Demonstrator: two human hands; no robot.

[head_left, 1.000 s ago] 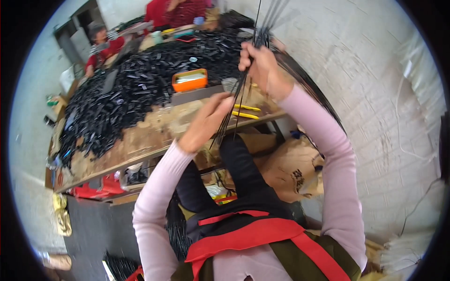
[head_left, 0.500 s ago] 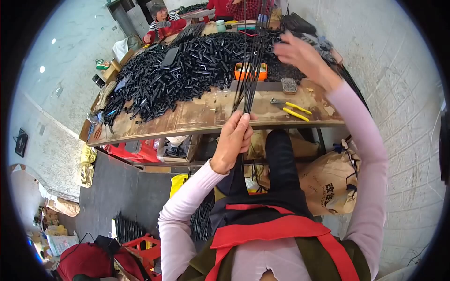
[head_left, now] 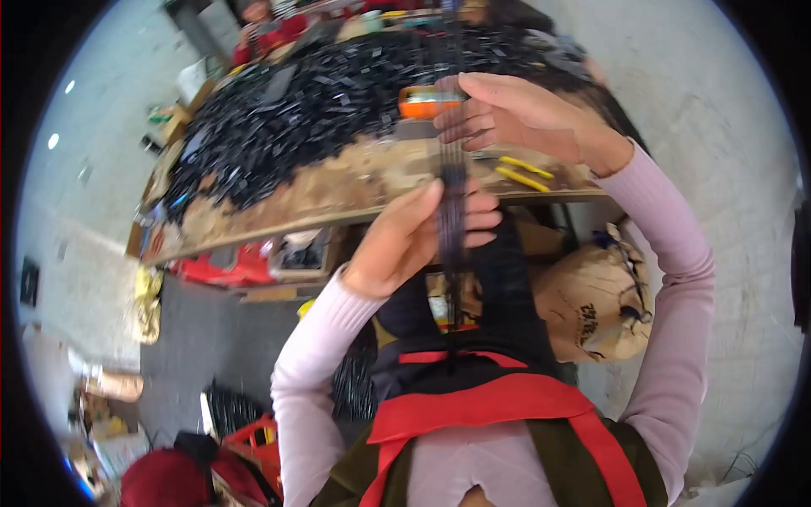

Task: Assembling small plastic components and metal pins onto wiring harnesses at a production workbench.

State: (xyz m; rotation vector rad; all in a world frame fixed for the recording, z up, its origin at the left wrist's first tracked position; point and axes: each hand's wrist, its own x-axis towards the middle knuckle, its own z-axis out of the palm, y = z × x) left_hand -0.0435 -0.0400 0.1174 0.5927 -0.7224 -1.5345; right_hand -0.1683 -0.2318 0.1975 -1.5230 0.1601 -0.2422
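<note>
A bundle of thin black rods point(head_left: 453, 156) stands upright in front of me, smeared by motion. My left hand point(head_left: 414, 232) cradles it low down, with the thumb on its left side and the fingers behind it, loosely spread. Higher up, the fingers of my right hand point(head_left: 507, 118) curl round the same bundle from the right. The rods' lower ends hang over my lap near the red apron band point(head_left: 473, 414). Their upper ends run past the top of the picture.
A large heap of short black tube-like parts point(head_left: 296, 110) covers the wooden table point(head_left: 338, 190). An orange box point(head_left: 420, 103) and yellow-handled pliers point(head_left: 525, 173) lie behind my hands. A brown sack point(head_left: 591, 304) stands at the right below. Another person point(head_left: 269, 35) sits across the table.
My right hand has come left and down onto the bundle. My left hand has loosened from its tight grip, and the rods have dropped lower. The view has shifted slightly.
</note>
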